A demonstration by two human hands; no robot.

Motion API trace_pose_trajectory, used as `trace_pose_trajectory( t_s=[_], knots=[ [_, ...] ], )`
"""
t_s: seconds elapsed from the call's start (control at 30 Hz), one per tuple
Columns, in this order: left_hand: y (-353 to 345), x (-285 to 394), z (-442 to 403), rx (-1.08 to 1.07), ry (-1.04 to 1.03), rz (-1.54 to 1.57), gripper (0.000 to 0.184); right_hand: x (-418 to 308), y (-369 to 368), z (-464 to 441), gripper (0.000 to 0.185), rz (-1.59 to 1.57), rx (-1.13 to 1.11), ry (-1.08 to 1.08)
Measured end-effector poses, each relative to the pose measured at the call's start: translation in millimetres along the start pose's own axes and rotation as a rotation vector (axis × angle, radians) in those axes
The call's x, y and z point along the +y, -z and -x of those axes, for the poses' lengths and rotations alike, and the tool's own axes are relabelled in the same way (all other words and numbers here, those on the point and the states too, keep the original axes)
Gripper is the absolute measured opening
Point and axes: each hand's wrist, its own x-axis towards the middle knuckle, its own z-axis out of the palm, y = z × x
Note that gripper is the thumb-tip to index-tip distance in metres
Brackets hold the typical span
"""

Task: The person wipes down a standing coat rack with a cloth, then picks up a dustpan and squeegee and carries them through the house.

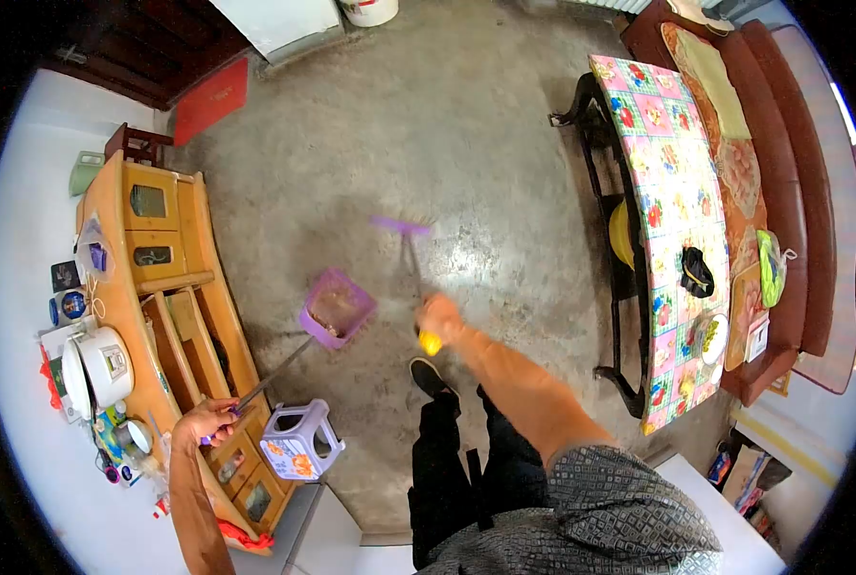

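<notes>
My left hand (207, 422), at the lower left, is wrapped round the handle of a long-handled purple dustpan (307, 319). The dustpan's tray rests on the concrete floor with some greyish debris in it that I cannot make out. In the middle of the view my right hand (440, 318) is closed around a broom's handle, whose yellow end (431, 343) sticks out below the fist. The purple broom head (401, 226) is on the floor, ahead and to the right of the dustpan. Both the broom and my right hand look slightly blurred.
A small plastic stool (296, 436) stands by my left hand, beside a wooden cabinet (164, 278) bearing a rice cooker (107, 369). On the right is a long table (662, 182) with a flowered cover, then a brown sofa (782, 182). A red mat (212, 99) lies by the door.
</notes>
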Motion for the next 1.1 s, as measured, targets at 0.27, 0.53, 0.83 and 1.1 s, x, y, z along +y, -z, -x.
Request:
trace_pose_trajectory(
  t_s=[0.27,0.53,0.83,1.1],
  knots=[
    [14,-18,-11,-0.024,-0.053,0.008,0.061,24,7,122,0.057,-0.069,-0.434,0.018],
    [1,-25,-12,-0.002,-0.140,0.027,0.049,16,31,117,0.046,-0.575,0.042,-0.254],
    [6,-66,-69,-0.246,-0.101,0.453,0.019,-27,-39,181,0.054,-0.660,-0.388,-0.391],
    [-76,-14,-13,-0.234,-0.182,0.706,0.049,-91,64,234,0.056,-0.924,-0.398,-0.366]
  ],
)
